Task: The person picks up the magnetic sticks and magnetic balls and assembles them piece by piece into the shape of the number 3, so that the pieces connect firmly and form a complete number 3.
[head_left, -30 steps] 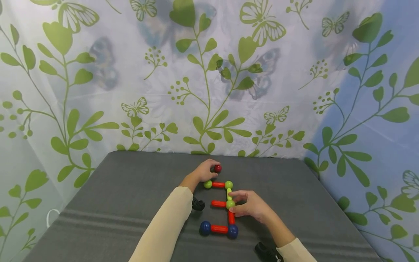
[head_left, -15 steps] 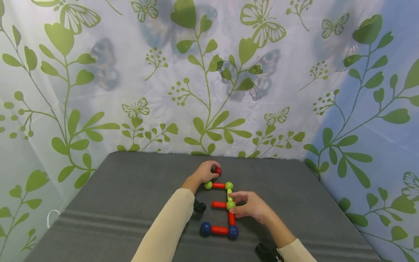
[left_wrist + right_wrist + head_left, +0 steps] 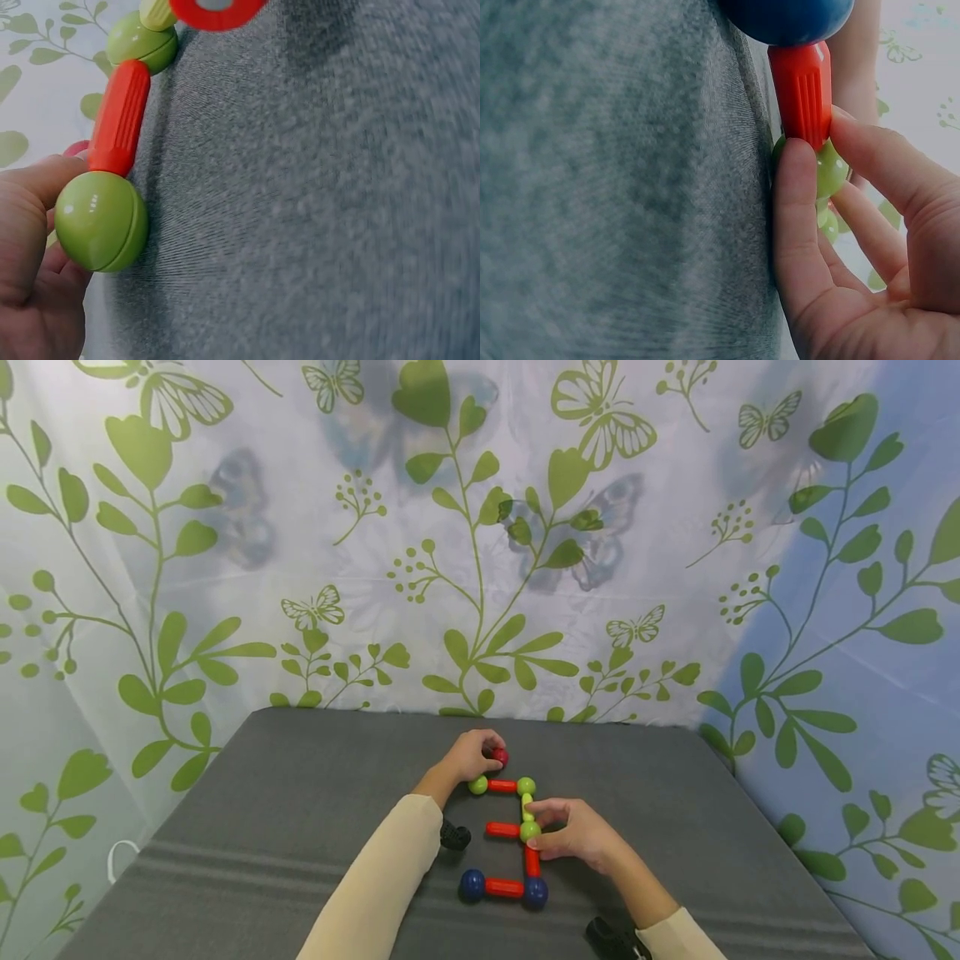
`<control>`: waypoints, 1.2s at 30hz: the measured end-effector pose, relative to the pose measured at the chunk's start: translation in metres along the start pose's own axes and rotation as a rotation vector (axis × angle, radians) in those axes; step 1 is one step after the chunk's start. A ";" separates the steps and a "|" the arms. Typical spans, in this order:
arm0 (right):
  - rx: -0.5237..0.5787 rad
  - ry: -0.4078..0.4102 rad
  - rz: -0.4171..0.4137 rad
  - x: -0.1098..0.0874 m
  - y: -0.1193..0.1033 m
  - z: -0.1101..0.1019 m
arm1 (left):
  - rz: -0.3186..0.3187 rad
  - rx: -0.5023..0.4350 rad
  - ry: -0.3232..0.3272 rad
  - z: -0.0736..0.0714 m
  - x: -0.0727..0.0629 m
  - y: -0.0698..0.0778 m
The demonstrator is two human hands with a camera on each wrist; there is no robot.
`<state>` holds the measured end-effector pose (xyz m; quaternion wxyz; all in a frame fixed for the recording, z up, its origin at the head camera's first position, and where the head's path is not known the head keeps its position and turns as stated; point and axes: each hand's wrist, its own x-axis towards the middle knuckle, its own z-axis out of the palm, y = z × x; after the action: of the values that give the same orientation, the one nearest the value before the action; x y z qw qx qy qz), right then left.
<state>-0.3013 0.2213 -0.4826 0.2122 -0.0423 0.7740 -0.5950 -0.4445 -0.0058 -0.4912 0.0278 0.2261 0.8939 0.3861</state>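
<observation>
On the grey surface lies a figure of toy balls and rods. My left hand (image 3: 467, 757) grips a red ball (image 3: 500, 757) just beyond its far end, close to the far-left green ball (image 3: 477, 785). In the left wrist view that green ball (image 3: 97, 221) overlaps the fingers, and the red ball mostly hides behind them. My right hand (image 3: 581, 833) pinches the figure at the middle green ball (image 3: 530, 832), fingertips also at the red rod (image 3: 802, 90) joined to it. A yellow-green rod (image 3: 527, 806) leads on to the far-right green ball (image 3: 527, 787).
Two blue balls (image 3: 472, 885) joined by a red rod (image 3: 504, 887) form the figure's near end. A middle red rod (image 3: 502, 830) points left with a free end. Behind the grey surface (image 3: 315, 793) hangs a leaf-patterned curtain (image 3: 480, 568).
My left hand has drawn the red ball slightly nearer to the far end of the figure. My right hand keeps its place at the middle green ball.
</observation>
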 end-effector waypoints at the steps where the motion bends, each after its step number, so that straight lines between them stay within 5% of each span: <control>1: 0.000 0.001 0.001 0.000 0.000 0.000 | 0.004 -0.014 0.002 -0.001 -0.001 0.001; 12: 0.002 -0.008 -0.018 0.001 0.001 0.000 | 0.050 -0.157 0.005 -0.014 -0.016 0.006; 36: -0.002 -0.016 -0.007 -0.001 -0.002 0.000 | 0.125 -0.167 0.032 -0.029 -0.077 0.018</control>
<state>-0.3007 0.2212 -0.4803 0.2161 -0.0501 0.7726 -0.5948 -0.3749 -0.0475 -0.4685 0.0083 0.2724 0.8429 0.4639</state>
